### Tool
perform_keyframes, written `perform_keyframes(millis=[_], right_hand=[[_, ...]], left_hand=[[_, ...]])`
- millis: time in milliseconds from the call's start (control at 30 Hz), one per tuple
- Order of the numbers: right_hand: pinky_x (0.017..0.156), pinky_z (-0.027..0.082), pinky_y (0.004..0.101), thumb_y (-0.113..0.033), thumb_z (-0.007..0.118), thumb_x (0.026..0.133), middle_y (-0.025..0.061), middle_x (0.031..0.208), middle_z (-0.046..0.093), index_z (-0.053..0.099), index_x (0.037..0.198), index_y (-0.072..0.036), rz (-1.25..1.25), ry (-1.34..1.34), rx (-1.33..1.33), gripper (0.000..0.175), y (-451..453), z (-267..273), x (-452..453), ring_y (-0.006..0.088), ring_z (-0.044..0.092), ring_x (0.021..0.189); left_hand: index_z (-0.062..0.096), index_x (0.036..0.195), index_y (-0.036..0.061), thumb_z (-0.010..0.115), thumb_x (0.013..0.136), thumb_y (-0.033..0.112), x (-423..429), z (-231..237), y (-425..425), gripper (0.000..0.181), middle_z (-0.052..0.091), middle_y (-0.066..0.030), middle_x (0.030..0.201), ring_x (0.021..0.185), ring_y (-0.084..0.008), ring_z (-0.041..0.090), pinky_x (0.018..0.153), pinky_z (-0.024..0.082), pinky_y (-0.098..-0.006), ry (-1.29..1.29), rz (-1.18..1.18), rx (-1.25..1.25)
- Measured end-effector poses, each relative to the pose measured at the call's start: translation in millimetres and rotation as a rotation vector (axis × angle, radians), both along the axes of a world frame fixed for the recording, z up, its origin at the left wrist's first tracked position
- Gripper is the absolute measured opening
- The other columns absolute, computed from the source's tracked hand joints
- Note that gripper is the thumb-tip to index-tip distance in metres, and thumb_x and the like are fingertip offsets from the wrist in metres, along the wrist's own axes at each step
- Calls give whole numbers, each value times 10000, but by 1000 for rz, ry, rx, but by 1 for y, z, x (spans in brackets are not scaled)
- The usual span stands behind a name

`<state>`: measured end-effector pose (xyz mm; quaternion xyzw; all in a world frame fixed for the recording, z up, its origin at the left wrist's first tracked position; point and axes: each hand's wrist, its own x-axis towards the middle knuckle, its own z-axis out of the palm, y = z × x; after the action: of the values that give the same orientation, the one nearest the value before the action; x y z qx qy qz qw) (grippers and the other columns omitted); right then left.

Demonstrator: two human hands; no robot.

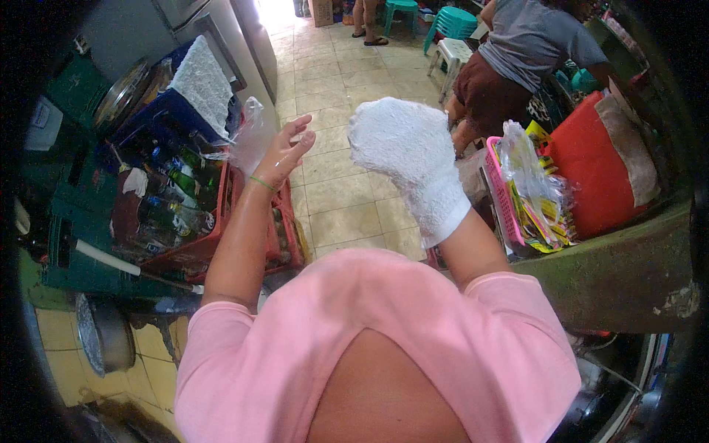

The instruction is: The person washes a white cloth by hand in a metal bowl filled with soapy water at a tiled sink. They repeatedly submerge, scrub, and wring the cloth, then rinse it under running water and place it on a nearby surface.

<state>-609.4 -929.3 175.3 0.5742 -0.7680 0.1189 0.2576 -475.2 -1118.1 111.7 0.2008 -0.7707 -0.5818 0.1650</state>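
Observation:
My left hand is raised over the tiled floor, bare and wet-looking, with its fingers apart and a thin green band at the wrist. It holds nothing and is close to a clear plastic bag. A white terry cloth covers my right hand from the fingers to past the wrist, like a mitt. The fingers are hidden under the cloth, so their pose does not show. The two hands are apart, in front of my pink shirt.
Left are a red crate of glass bottles, a blue crate with another white cloth, and a refrigerator. Right, a person bends beyond a pink basket of plastic packets and a red cushion-like item. Stools stand farther off.

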Motion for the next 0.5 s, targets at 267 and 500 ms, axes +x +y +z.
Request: perform_keyframes(millis=[267,500], right_hand=[[588,484,373,-274,573,671,112,728,623,636,727,-98,141,-135,81,196,-14,19,36,277,623,681],[649,480,351,-249,584,708,109,847,617,622,844,-81,320,-236,149,220,-31,-38,32,256,614,763]], left_hand=[[497,1140,64,507,853,460,-13,-38,-24,489,559,-79,1077,975,-182,548,795,454,-313,314,-850,1273],[550,991,34,593,822,144,24,-7,-32,207,596,-64,923,846,-176,587,806,478,-333,450,-132,777]])
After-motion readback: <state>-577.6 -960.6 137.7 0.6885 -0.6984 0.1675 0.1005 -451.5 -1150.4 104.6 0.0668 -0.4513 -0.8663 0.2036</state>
